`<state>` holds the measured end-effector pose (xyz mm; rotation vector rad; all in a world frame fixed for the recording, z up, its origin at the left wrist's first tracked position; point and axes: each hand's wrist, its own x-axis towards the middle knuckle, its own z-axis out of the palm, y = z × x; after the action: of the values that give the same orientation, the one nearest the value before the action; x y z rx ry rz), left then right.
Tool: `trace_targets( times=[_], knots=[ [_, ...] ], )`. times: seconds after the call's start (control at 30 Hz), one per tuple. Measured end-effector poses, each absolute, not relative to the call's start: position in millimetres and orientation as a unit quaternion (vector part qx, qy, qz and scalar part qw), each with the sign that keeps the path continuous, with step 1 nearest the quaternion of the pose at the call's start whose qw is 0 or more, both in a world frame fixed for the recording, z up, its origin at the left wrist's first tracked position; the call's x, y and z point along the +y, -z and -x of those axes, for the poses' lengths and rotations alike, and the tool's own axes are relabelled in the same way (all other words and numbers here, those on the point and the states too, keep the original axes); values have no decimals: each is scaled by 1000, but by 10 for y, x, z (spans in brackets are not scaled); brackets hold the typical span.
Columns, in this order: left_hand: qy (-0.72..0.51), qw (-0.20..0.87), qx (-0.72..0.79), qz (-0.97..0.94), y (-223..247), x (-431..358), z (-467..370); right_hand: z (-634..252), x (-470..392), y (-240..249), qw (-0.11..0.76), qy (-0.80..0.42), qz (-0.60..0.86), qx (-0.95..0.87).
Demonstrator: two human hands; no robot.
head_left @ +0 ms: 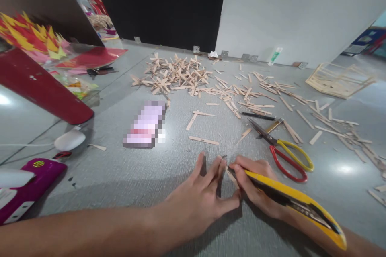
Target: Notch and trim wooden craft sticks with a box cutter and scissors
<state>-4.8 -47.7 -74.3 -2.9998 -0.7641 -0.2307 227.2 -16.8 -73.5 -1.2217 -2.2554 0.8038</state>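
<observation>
In the head view, my right hand is wrapped around a yellow utility knife, its blade end down by the fingertips of my left hand. My left hand steadies a short wooden craft stick on the grey table, fingertips at the far end and thumb at the near end. The knife tip meets the stick between the two hands, though my fingers partly hide the contact. Just beyond lies a loose craft stick. Scissors with red and yellow handles rest to the right.
A heap of craft sticks spreads across the back and right. At left are a pixelated phone, a dark red cylinder, a white mouse-like object and a purple device. A stick frame stands far right.
</observation>
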Motion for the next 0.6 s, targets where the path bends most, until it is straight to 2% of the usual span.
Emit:
trace_targets(
  times=[0.4, 0.6],
  knots=[
    [67, 3, -257, 964, 660, -477, 49, -2309, -160, 719, 221, -294, 419, -830],
    [86, -21, -241, 967, 741, -462, 69, -2265, -178, 630, 241, -312, 460, -796]
  ],
)
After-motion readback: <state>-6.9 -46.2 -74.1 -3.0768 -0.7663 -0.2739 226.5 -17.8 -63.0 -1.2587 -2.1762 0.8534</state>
